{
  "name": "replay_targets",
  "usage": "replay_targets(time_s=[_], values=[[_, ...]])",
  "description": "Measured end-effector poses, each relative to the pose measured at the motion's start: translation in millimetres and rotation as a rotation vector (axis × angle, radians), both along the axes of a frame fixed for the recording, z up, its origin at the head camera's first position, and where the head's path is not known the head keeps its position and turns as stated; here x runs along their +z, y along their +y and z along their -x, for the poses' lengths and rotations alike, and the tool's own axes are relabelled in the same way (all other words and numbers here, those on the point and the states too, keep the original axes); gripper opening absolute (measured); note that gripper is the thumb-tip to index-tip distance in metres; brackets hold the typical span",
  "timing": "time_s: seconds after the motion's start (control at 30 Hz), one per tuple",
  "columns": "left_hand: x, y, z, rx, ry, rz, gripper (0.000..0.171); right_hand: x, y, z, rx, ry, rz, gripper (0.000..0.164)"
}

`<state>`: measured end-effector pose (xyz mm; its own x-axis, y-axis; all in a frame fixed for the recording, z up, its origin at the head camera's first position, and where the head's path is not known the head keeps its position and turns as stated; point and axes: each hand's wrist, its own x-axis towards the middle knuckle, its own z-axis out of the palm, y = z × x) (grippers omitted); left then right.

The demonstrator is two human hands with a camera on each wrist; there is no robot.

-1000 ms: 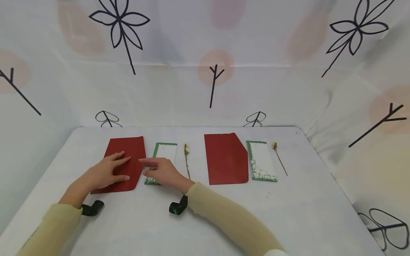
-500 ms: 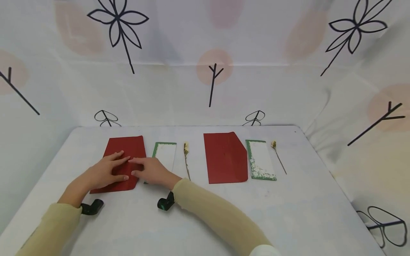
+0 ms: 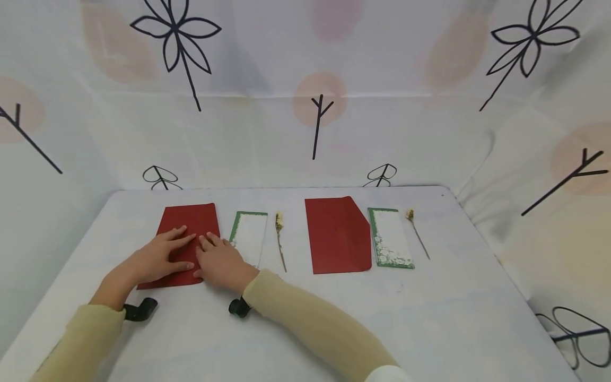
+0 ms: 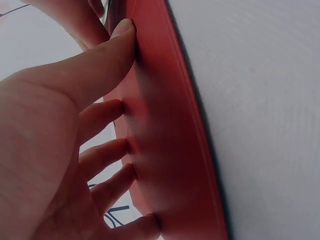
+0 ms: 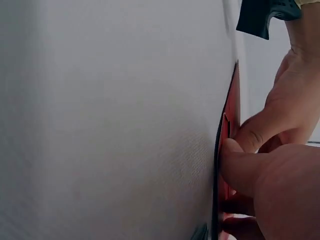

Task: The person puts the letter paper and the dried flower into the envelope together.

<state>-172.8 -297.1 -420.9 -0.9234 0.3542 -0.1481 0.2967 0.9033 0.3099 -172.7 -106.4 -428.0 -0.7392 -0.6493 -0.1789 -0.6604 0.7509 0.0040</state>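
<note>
Though partly visible, envelope (image 3: 191,220) beneath grip (image 3: 150,259) (image 3: 224,265)

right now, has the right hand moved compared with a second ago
Yes, leftward: in the head view, the right hand is farther from the left dried flower and reaches farther over the left red envelope.

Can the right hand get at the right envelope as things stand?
Probably yes: the right envelope lies uncovered, with only a card and flower lying low between, though the right hand would first have to leave the left envelope.
</note>
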Motion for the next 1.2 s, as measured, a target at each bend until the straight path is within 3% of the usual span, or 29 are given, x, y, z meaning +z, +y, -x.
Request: replay_targets(time_s=[0.17, 0.4, 0.7, 1.2], values=[[-0.7, 0.7, -0.3, -0.004, 0.003, -0.008, 0.081, 2.8, 2.1, -4.7, -0.027, 0.007, -0.058, 0.066], [-2.6, 3.1, -1.9, -0.007, 0.012, -0.001, 0.079, 3.6, 6.9, -5.4, -0.033, -0.061, -0.098, 0.070], [-4.0, 7.3, -3.9, 0.007, 0.071, 0.021, 0.064, 3.0, 5.9, -4.8, -0.038, -0.069, -0.128, 0.071], [-6.8, 10.7, 2.9, 0.037, 0.172, 0.103, 0.058, -3.2, 3.5, -2.6, -0.039, -0.062, -0.131, 0.072]])
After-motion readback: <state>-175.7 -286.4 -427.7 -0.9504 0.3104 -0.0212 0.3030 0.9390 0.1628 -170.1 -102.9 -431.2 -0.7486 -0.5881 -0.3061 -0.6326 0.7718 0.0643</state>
